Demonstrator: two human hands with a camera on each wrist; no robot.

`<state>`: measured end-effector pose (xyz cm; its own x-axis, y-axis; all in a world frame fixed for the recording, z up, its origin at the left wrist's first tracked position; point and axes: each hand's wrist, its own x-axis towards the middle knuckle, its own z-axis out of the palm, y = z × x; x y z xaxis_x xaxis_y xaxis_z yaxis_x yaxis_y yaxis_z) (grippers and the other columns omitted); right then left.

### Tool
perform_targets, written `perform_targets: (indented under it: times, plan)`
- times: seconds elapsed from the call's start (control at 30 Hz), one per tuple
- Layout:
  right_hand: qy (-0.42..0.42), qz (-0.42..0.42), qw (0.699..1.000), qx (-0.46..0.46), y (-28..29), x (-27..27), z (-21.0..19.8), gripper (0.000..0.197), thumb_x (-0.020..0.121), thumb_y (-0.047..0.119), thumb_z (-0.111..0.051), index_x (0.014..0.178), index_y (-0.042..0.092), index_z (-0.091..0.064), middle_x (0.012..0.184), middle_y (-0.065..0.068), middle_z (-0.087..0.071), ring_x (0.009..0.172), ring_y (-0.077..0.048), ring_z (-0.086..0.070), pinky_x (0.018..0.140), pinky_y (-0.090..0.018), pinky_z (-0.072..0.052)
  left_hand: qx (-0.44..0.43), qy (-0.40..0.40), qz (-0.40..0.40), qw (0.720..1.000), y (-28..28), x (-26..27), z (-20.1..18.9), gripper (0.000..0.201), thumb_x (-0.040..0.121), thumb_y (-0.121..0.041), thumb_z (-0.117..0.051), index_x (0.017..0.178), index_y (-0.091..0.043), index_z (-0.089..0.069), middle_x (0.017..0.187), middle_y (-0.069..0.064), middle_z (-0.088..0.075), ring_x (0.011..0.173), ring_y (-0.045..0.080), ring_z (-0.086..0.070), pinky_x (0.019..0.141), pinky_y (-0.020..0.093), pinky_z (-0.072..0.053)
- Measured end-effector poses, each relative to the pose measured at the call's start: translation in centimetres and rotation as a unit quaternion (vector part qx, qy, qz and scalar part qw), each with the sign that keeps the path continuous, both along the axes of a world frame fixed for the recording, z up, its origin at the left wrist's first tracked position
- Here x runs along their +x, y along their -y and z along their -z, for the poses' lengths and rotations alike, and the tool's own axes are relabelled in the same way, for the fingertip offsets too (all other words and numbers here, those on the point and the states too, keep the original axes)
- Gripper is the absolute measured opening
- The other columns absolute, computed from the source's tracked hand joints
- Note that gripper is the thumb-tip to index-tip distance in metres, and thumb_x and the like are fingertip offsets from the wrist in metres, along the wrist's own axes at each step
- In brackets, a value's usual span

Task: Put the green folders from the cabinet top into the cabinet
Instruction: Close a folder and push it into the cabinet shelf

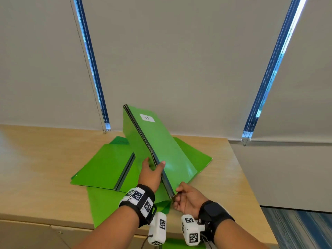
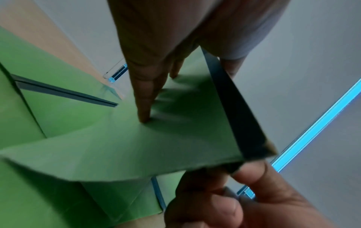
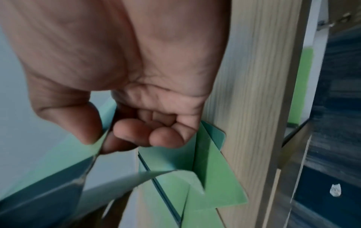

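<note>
A green folder (image 1: 161,141) with a white label stands tilted on its long edge above the wooden cabinet top (image 1: 45,159), dark spine facing me. My left hand (image 1: 152,169) grips the spine at mid-length, thumb on the right face. Its straight fingers (image 2: 144,100) press the left face of this folder (image 2: 136,146). My right hand (image 1: 181,194) pinches the spine's near corner; in the right wrist view the right hand (image 3: 101,138) holds the folder (image 3: 58,162) between thumb and forefinger. Several more green folders (image 1: 104,166) lie flat and overlapping underneath.
Drawn window blinds (image 1: 179,60) with hanging bead cords close off the back. The cabinet top ends at a right edge (image 1: 251,186), with blue carpet (image 1: 296,230) beyond. A strip of green (image 1: 179,245) shows below the front edge. Bare wood lies left of the folders.
</note>
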<state>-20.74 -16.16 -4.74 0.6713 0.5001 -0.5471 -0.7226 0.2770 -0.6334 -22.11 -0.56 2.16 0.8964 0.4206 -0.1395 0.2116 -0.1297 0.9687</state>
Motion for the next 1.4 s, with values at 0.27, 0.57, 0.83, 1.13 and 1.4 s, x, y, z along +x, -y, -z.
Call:
perform_targets:
  times: [0.27,0.57,0.83,1.13,1.4]
  plan:
    - [0.098,-0.039,0.964,-0.243,2.3,0.3,-0.2,0.018,0.086,0.021,-0.066,0.097,0.009,-0.060,0.075,-0.003,-0.055,0.059,-0.013,-0.050,0.056,-0.025,-0.043,-0.047,0.060,0.023,0.997,-3.2,-3.1,-0.6,0.009,0.088,-0.003,-0.054,0.086,-0.011,-0.054,0.070,0.002,-0.042,0.067,0.020,-0.042,0.061,0.030,-0.034]
    - [0.223,0.151,0.937,-0.221,6.4,3.3,-1.5,0.070,0.067,0.013,-0.069,0.133,0.011,-0.046,0.131,-0.014,-0.058,0.115,-0.033,-0.057,0.102,-0.051,-0.044,-0.238,-0.044,0.023,0.970,-4.2,-4.3,2.3,0.017,0.074,0.008,-0.062,0.079,-0.007,-0.057,0.063,0.008,-0.058,0.064,0.026,-0.055,0.066,0.036,-0.047]
    - [0.199,0.113,0.947,-0.226,8.7,-1.3,2.8,0.045,0.078,-0.012,-0.047,0.116,0.007,-0.061,0.113,-0.020,-0.069,0.107,-0.042,-0.062,0.097,-0.058,-0.046,-0.032,-0.028,0.104,0.994,-3.7,-5.8,6.1,0.047,0.063,0.009,-0.064,0.102,-0.018,-0.058,0.092,0.005,-0.072,0.084,0.026,-0.068,0.077,0.040,-0.057]
    - [0.140,0.061,0.955,-0.255,10.7,-9.0,9.6,0.047,0.068,-0.007,-0.058,0.113,0.006,-0.060,0.112,-0.018,-0.069,0.101,-0.038,-0.065,0.093,-0.051,-0.051,-0.042,-0.111,0.081,0.990,-1.1,-12.2,14.9,0.044,0.077,0.018,-0.047,0.109,-0.012,-0.057,0.097,0.007,-0.069,0.081,0.019,-0.064,0.067,0.026,-0.052]
    - [0.048,0.029,0.958,-0.282,12.4,-14.2,17.9,0.036,0.079,-0.015,-0.051,0.106,0.006,-0.063,0.117,-0.019,-0.067,0.104,-0.035,-0.064,0.098,-0.049,-0.048,-0.055,-0.194,0.101,0.974,0.1,-16.9,22.5,0.032,0.084,0.011,-0.046,0.099,-0.016,-0.057,0.095,0.006,-0.067,0.087,0.025,-0.062,0.071,0.029,-0.050]
